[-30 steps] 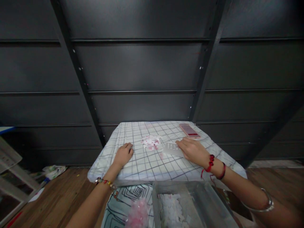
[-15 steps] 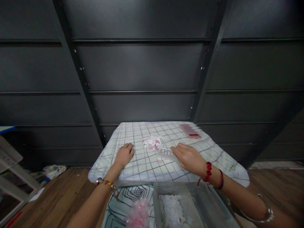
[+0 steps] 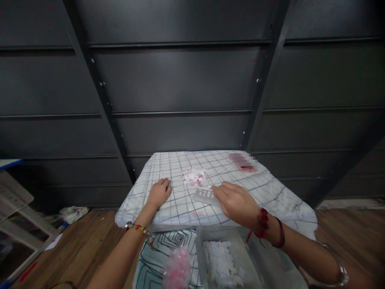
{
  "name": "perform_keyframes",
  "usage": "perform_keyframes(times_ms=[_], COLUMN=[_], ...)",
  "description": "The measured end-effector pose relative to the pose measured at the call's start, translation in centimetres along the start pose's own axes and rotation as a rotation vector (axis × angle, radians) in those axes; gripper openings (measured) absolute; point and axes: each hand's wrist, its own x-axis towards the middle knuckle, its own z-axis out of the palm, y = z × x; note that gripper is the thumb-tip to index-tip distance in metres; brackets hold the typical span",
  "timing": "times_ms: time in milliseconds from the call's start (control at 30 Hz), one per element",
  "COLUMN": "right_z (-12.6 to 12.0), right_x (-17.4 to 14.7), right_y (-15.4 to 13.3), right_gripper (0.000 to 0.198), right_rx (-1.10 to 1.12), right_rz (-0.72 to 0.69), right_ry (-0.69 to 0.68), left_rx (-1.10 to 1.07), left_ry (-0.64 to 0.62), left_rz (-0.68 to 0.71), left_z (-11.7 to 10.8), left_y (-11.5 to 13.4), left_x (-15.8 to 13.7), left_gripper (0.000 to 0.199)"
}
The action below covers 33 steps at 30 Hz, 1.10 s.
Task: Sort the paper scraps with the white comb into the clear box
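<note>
On the table's checked cloth (image 3: 180, 214) my left hand (image 3: 159, 192) rests palm down, fingers loosely spread and holding nothing. My right hand (image 3: 236, 200) pinches the right end of a flat white plastic piece with a row of cut-out slots (image 3: 206, 196), held low over the cloth. Just beyond that piece lies a small heap of white and pink bits (image 3: 194, 177), too small to name. My right fingers hide part of the slotted piece.
A phone in a pink case (image 3: 243, 162) lies at the table's back right. Below the front edge stand a translucent plastic bin (image 3: 249, 257) holding white pieces (image 3: 221, 261) and a clear bag of pink stuff (image 3: 177, 269). A dark panelled wall (image 3: 180, 88) rises behind.
My right hand has shifted slightly left with the slotted piece. My left hand stays on the cloth. The whole view has tilted a little.
</note>
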Motion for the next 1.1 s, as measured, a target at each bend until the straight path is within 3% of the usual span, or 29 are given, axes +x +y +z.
perform_keyframes(times_ms=[167, 767, 900, 1100], right_z=[-0.3, -1.8, -1.5, 0.3], right_x=[-0.6, 1.0, 1.2, 0.8], right_y=[0.4, -4.8, -3.0, 4.4], right_gripper=[0.021, 0.015, 0.017, 0.02], right_rx=[-0.046, 0.185, 0.139, -0.028], right_rz=[0.101, -0.081, -0.043, 0.114], right_ry=[-0.105, -0.121, -0.085, -0.095], left_rx=[-0.009, -0.015, -0.002, -0.011], left_ry=[0.019, 0.009, -0.005, 0.009], left_rz=[0.013, -0.02, -0.014, 0.007], left_z=[0.2, 0.1, 0.2, 0.3], left_y=[-0.1, 0.1, -0.1, -0.3], left_x=[0.0, -0.1, -0.1, -0.1], left_gripper=[0.03, 0.029, 0.031, 0.03])
